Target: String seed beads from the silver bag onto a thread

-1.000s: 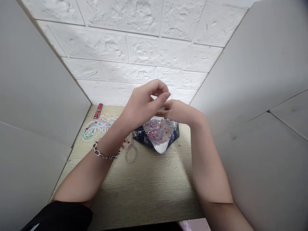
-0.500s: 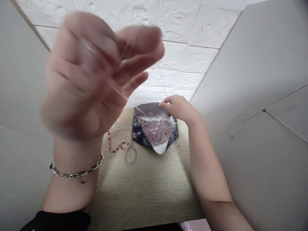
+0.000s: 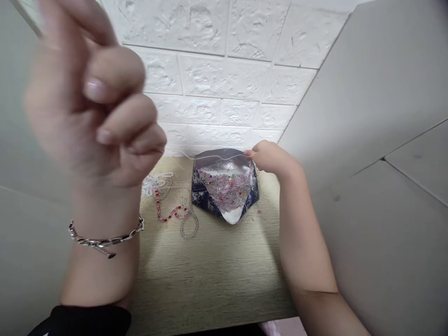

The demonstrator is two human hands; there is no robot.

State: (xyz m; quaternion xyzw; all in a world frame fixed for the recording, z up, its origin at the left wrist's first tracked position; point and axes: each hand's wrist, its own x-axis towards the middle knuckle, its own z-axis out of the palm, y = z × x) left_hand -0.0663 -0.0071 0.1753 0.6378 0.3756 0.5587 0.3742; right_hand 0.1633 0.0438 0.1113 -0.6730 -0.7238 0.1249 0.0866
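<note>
While the left hand (image 3: 94, 107) is raised near the camera, grip closed on a clear thread (image 3: 210, 156) to draw it taut, the right hand (image 3: 271, 157) pinches its far end above the bead box (image 3: 226, 189) on the bench (image 3: 210, 275), beside finished strands (image 3: 171, 210).

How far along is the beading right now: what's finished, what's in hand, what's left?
Done: several beaded strands lie on the table. In hand: a thin clear thread runs from the raised, closed left hand to the right hand pinching it above the box of loose beads. Left: the stretched thread shows no beads, and the box looks well filled.
</note>
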